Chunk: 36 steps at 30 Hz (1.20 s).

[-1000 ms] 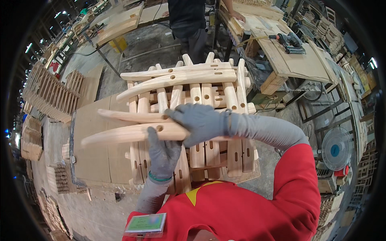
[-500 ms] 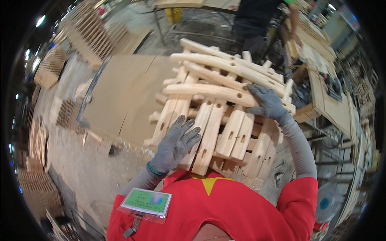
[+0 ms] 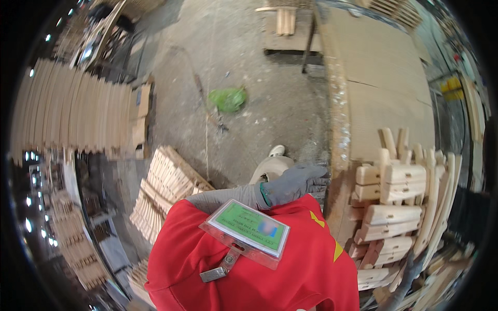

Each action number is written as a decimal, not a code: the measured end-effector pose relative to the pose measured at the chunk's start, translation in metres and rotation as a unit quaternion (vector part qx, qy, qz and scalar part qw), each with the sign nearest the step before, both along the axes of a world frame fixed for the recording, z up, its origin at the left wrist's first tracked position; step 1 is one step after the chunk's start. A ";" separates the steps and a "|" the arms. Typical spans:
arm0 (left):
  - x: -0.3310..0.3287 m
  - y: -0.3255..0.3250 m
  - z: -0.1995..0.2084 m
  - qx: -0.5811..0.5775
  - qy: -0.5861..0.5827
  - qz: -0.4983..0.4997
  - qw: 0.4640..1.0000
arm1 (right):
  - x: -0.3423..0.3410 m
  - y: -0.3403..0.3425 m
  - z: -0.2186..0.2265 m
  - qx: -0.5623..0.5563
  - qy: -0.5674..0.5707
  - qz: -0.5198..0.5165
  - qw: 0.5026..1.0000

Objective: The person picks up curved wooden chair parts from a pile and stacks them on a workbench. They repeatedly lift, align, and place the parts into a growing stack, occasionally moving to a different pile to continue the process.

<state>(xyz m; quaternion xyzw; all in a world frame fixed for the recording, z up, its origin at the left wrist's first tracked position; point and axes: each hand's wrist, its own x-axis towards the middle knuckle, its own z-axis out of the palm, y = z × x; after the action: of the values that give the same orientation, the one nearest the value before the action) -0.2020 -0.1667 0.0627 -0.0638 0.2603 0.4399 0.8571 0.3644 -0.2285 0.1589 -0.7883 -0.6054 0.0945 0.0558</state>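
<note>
My left hand (image 3: 295,184), in a grey work glove, hangs in front of my body beside the table edge. Its fingers are stretched out and hold nothing. At the right, a stack of pale wooden slats with drilled holes and slots (image 3: 394,215) rests on the table, with long curved rails (image 3: 446,192) along its far side. My right arm, in a grey sleeve, reaches up from the lower right edge, and my right hand (image 3: 413,262) touches or nearly touches the stack. Blur and the wood hide its fingers.
A cardboard-covered table (image 3: 386,103) runs along my right. Stacked wooden pieces (image 3: 166,184) stand close at my left, with a tall pile of boards (image 3: 72,106) beyond. A green plastic bag (image 3: 228,98) lies on the concrete floor (image 3: 264,116). My shoe (image 3: 277,151) shows below.
My view has swung to the left, so the wooden stack now sits at the right. My left hand has come away from the stack; the right stays near it.
</note>
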 end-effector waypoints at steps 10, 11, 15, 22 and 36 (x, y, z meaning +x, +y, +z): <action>-0.133 -0.073 -0.023 -0.065 -0.024 0.169 0.983 | -0.073 0.098 0.055 -0.265 -0.299 0.014 0.917; -0.149 -0.081 -0.027 -0.070 -0.016 0.185 0.980 | -0.093 0.104 0.065 -0.291 -0.337 0.005 0.896; -0.194 -0.099 -0.014 -0.089 0.047 0.227 0.969 | -0.257 0.171 0.057 -0.076 -0.125 0.159 0.976; -0.244 -0.127 -0.025 -0.021 0.030 0.394 0.918 | -0.466 0.212 0.035 -0.128 0.043 0.322 0.937; -0.223 -0.327 -0.044 -0.218 0.081 0.763 0.603 | -0.852 0.179 -0.158 -0.276 0.075 0.787 0.547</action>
<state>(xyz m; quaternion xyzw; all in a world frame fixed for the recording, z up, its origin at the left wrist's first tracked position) -0.4246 -0.4938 0.0187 -0.3887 0.2738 0.8675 0.1467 -0.4879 -0.0492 0.0007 0.0371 -0.9212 0.3216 -0.2158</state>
